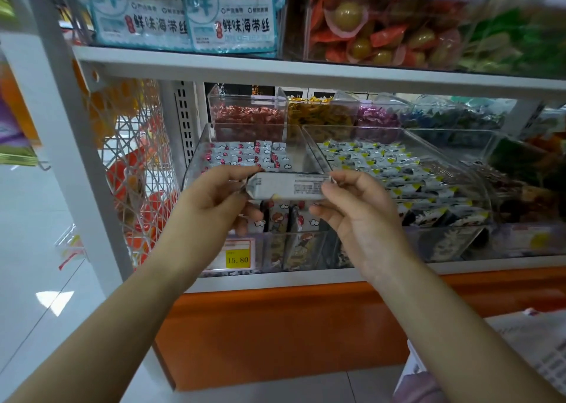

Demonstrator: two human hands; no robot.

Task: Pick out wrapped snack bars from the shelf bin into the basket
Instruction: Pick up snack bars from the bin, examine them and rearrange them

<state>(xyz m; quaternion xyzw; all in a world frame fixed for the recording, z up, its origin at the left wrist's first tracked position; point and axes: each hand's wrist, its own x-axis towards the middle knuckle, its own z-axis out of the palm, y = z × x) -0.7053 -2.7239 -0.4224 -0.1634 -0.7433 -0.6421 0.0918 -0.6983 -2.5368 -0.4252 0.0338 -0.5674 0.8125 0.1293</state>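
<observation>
A grey wrapped snack bar (284, 185) is held level in front of the shelf, printed back side facing me. My left hand (214, 197) grips its left end and my right hand (352, 206) pinches its right end between thumb and forefinger. Behind it stands a clear shelf bin (196, 157) with several grey bars marked in red (245, 154). The basket (539, 350) shows only as a pale corner at the lower right.
A second clear bin (477, 194) to the right holds grey and yellow wrapped bars. Smaller bins of candies (248, 117) stand further back. A yellow price tag (237, 258) hangs on the bin front. The white shelf board (306, 68) runs overhead, with a white upright post (70, 145) on the left.
</observation>
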